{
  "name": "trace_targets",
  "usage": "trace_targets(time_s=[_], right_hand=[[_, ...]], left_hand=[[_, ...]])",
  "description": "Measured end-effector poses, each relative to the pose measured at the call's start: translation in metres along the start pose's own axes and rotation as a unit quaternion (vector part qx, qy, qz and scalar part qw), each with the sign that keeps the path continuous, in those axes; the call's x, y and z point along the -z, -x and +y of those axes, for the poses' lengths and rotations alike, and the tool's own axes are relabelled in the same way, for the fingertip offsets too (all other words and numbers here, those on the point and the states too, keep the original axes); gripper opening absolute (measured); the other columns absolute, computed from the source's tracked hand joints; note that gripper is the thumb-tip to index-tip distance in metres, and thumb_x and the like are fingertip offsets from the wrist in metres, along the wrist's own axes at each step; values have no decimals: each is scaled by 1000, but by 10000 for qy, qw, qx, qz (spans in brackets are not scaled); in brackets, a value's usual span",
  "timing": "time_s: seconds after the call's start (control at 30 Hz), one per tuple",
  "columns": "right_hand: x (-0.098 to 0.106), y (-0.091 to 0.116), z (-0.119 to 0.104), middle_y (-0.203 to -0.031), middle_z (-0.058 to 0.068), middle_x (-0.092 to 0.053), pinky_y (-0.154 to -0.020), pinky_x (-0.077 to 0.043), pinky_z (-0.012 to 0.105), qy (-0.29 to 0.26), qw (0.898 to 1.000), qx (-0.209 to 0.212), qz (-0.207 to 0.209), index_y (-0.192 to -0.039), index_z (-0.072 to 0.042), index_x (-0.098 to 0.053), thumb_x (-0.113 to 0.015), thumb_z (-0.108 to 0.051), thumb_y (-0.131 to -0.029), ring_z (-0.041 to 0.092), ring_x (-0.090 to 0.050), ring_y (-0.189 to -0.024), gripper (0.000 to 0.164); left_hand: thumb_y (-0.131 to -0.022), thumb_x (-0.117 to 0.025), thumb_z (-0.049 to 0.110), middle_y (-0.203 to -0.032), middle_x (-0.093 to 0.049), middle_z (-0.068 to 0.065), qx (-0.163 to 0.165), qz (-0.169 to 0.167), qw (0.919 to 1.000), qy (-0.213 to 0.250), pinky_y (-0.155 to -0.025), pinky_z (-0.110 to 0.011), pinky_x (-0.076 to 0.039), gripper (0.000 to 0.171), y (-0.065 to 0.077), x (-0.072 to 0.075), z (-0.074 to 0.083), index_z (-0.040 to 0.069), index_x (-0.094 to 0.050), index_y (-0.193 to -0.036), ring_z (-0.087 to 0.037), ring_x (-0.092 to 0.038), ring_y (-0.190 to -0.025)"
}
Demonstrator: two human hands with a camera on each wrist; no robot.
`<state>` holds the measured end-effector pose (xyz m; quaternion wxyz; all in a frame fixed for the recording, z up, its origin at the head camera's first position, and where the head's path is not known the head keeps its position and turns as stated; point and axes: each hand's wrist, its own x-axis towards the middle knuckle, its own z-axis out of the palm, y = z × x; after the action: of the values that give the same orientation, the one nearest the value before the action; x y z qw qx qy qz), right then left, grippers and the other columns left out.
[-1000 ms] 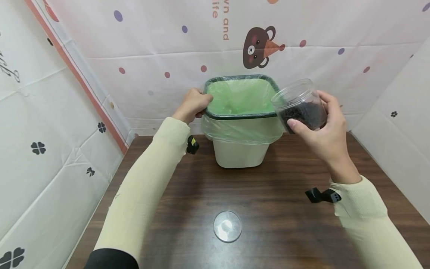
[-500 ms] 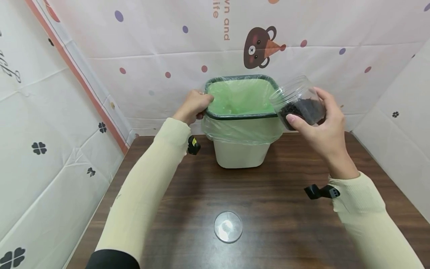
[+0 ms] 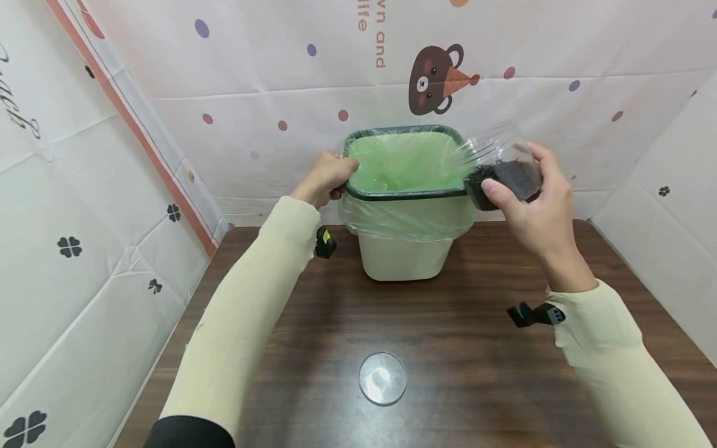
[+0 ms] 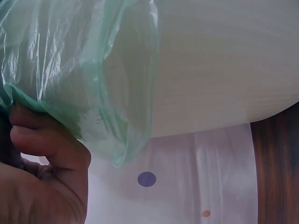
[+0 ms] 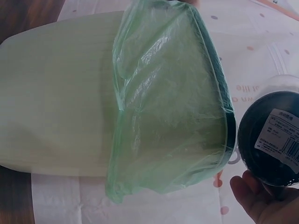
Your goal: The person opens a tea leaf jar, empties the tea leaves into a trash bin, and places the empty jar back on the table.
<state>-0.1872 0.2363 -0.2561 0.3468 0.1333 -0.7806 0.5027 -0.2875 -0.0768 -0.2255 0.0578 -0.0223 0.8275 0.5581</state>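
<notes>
A pale trash can stands at the back of the table, lined with a green plastic bag folded over its dark rim. My left hand grips that rim on the left side, thumb over the edge. In my right hand is a clear plastic jar, tilted with its mouth toward the bin at the rim's right side. Dark loose bits fill its lower part. A white printed label shows on the jar's base in the right wrist view. Nothing is seen falling from it.
A round clear lid lies on the brown wooden table near the front. Printed cloth walls close in the back and both sides, the back one right behind the bin.
My right hand has raised the jar slightly and tipped it further toward the bin. The left hand keeps its hold on the rim.
</notes>
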Motion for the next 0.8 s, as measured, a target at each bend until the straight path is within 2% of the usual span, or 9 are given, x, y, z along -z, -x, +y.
trace_targets(time_s=[0.3, 0.53, 0.67, 0.8], right_hand=[[-3, -3, -5, -102, -1, -61, -68, -42, 24, -98, 9998, -155, 99, -138, -19, -57, -75, -23, -82, 14, -56, -85, 59], [-7, -3, -9, -112, 0, -55, -77, -42, 23, -224, 9990, -337, 183, -132, -19, -49, -76, -24, -76, 15, -54, -97, 62], [-9, -4, -9, -115, 2, -52, -78, -40, 25, -338, 9985, -363, 223, -128, -20, -43, -73, -24, -76, 16, -52, -98, 61], [-10, -5, -10, -116, 2, -50, -77, -39, 27, -438, 9981, -372, 212, -129, -21, -40, -67, -21, -79, 16, -51, -96, 56]], left_hand=[[-97, -50, 14, -52, -28, 4, 13, -20, 10000, 83, -42, -25, -27, 40, 0, 1, 0, 17, -30, -64, -11, -27, -42], [-97, -51, 14, -51, -29, 3, 48, 5, 9999, 107, -42, -25, -27, 41, -1, 1, 0, 17, -30, -62, -12, -28, -42], [-97, -50, 15, -51, -29, 3, 21, -17, 10000, 50, -42, -26, -27, 41, 0, 1, 0, 17, -30, -62, -12, -27, -42], [-97, -50, 15, -51, -30, 3, 0, -21, 10000, 17, -42, -25, -28, 40, 0, 0, 0, 17, -31, -63, -12, -28, -42]])
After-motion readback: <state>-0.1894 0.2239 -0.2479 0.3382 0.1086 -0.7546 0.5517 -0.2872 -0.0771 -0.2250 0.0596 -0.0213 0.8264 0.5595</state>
